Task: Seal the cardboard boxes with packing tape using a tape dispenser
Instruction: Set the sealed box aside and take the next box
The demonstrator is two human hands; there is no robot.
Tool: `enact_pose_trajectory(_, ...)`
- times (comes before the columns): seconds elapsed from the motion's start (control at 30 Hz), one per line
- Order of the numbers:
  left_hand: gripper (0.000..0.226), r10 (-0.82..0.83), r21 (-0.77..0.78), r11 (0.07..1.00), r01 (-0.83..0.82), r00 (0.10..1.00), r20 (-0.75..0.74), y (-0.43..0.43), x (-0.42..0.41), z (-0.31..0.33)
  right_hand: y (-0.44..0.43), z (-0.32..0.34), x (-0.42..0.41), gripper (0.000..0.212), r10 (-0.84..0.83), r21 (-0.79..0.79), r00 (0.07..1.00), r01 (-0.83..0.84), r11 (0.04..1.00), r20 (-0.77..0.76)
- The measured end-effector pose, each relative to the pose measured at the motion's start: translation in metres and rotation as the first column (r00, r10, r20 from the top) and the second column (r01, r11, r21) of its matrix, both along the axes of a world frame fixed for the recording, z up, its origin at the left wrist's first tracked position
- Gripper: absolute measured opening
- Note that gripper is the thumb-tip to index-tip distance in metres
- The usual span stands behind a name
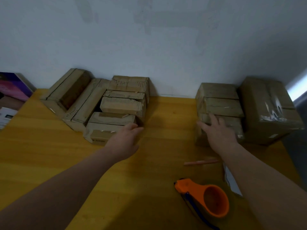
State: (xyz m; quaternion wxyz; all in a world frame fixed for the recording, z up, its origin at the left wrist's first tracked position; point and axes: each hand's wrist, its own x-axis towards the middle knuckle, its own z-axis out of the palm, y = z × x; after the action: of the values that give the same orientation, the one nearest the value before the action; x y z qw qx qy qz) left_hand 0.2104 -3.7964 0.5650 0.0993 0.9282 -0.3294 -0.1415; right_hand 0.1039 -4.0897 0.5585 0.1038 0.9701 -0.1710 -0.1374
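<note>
Several small cardboard boxes lie in a pile point(114, 103) at the back left of the yellow table point(49, 155). My left hand point(124, 140) reaches to the nearest box of that pile point(103, 130), its fingers straight at the box's right end. At the right, taped boxes stand in a stack point(217, 100) beside a big taped box point(269, 110). My right hand point(217, 130) rests with spread fingers on the front box of that stack point(235, 127). The orange tape dispenser point(206, 198) lies on the table near me, untouched.
A pink stick-like thing point(201, 162) lies between the dispenser and the right stack. A white strip point(232, 181) sticks out under my right forearm. Purple and white printed items point(13, 87) sit at the far left. A pale wall stands right behind the boxes.
</note>
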Motion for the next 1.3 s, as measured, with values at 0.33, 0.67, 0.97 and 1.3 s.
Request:
enact_pose_trajectory(0.33,0.081,0.083,0.166,0.982,-0.086,0.996,0.028,0.03,0.036,-0.022,0.027,0.002,0.006,0.073,-0.029,0.035,0.998,0.028,0.999,0.053)
enact_pose_trajectory(0.67,0.083,-0.01,0.276,0.961,-0.012,0.997,0.08,0.045,0.052,-0.029,0.097,0.008,0.035,0.065,0.038,0.296,0.996,-0.059,0.953,0.075)
enact_pose_trajectory(0.97,0.082,-0.23,0.234,0.951,0.204,0.969,0.092,0.037,-0.001,-0.039,0.119,-0.005,0.014,0.051,0.014,0.425,1.0,-0.015,0.905,0.004)
enact_pose_trajectory(1.3,0.077,-0.346,0.201,0.925,0.322,0.933,0.099,0.012,-0.096,-0.043,0.108,-0.011,-0.085,0.043,-0.163,0.461,0.986,0.13,0.878,0.033)
